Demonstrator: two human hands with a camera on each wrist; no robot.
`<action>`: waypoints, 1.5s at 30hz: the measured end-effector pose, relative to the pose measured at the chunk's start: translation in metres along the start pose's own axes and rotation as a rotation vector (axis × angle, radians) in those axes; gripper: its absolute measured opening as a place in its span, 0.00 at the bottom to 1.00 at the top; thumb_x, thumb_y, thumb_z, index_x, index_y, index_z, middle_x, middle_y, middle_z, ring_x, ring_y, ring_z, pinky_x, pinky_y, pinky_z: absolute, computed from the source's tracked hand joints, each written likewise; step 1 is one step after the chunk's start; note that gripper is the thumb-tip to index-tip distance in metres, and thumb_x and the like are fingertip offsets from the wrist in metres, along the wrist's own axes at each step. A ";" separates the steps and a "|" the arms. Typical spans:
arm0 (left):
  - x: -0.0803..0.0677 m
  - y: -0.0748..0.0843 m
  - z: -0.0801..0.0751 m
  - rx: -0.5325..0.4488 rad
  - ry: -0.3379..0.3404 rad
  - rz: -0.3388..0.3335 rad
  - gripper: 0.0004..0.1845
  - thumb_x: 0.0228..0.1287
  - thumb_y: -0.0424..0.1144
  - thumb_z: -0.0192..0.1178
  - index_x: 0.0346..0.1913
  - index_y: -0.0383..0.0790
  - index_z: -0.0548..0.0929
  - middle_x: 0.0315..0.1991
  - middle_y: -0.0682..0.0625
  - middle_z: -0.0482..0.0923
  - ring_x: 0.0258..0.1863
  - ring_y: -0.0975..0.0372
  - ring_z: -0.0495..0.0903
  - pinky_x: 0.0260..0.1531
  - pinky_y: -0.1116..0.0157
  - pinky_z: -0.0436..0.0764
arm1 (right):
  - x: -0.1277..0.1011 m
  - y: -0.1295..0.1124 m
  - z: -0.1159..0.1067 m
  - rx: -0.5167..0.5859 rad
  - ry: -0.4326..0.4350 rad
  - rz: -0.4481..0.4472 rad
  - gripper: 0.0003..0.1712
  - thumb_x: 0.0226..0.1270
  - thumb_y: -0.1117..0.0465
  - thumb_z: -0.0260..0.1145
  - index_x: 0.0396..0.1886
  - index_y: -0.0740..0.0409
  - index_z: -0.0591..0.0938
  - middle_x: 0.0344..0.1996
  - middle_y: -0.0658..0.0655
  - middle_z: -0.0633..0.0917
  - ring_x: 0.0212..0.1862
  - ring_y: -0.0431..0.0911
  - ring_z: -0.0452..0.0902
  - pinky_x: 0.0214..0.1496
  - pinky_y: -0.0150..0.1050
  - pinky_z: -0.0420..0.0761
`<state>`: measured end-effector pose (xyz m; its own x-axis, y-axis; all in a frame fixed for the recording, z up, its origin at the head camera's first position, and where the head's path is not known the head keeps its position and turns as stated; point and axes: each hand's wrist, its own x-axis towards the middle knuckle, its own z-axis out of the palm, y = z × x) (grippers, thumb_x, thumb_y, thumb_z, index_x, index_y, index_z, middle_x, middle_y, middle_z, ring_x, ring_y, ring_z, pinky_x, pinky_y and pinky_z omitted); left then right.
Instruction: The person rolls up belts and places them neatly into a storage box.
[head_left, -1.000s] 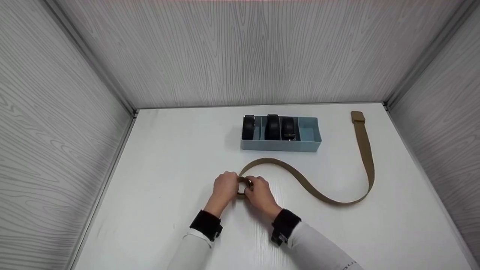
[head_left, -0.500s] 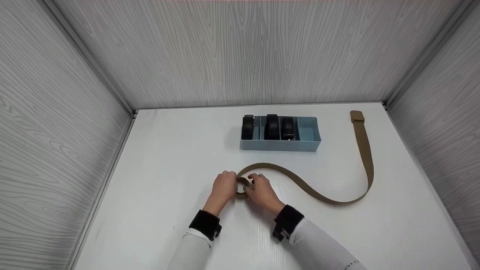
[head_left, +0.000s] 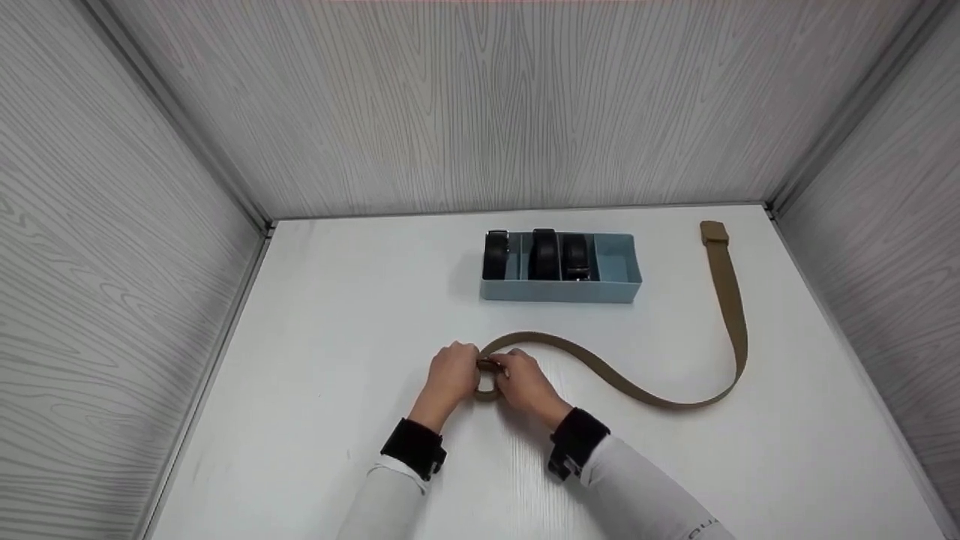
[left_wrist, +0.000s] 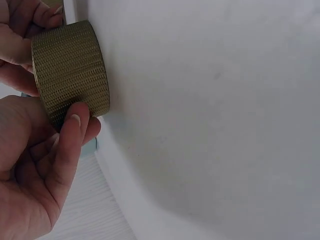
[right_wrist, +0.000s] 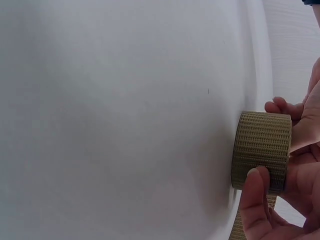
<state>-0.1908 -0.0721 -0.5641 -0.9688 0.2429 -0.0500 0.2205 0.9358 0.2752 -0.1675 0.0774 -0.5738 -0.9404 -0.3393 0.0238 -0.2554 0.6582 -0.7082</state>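
Left hand (head_left: 451, 373) and right hand (head_left: 526, 384) both pinch the rolled end of a tan webbing belt (head_left: 660, 397), coil standing on edge on the white table (head_left: 337, 390), centre-front. Loose strap snakes off toward 2 o'clock. Blue divider box (head_left: 619, 271) with black rolled belts (head_left: 545, 253) at 12 o'clock.

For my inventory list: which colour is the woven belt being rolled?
Olive-tan woven fabric belt, clearest in the left wrist view.
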 end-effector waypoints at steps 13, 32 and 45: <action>-0.002 0.006 -0.006 0.034 -0.009 0.060 0.07 0.62 0.35 0.65 0.28 0.35 0.83 0.24 0.45 0.81 0.25 0.53 0.82 0.25 0.56 0.79 | -0.002 -0.001 -0.001 0.062 0.010 0.043 0.18 0.64 0.74 0.60 0.54 0.66 0.81 0.43 0.60 0.81 0.47 0.51 0.76 0.51 0.46 0.75; -0.003 0.008 0.000 0.038 -0.020 0.094 0.06 0.62 0.31 0.61 0.27 0.35 0.83 0.23 0.46 0.80 0.21 0.57 0.77 0.24 0.58 0.78 | -0.009 0.004 -0.003 0.053 -0.003 0.026 0.22 0.64 0.73 0.60 0.59 0.66 0.79 0.48 0.61 0.80 0.51 0.51 0.76 0.53 0.46 0.75; -0.001 0.011 0.006 0.032 -0.031 0.048 0.04 0.59 0.29 0.62 0.29 0.36 0.84 0.25 0.45 0.81 0.24 0.54 0.80 0.24 0.58 0.78 | -0.014 0.005 -0.008 0.067 0.021 0.072 0.13 0.63 0.69 0.65 0.48 0.66 0.81 0.36 0.58 0.80 0.36 0.47 0.74 0.39 0.43 0.75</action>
<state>-0.1868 -0.0609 -0.5668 -0.9531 0.2950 -0.0671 0.2706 0.9305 0.2469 -0.1575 0.0908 -0.5720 -0.9605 -0.2778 -0.0147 -0.1717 0.6334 -0.7545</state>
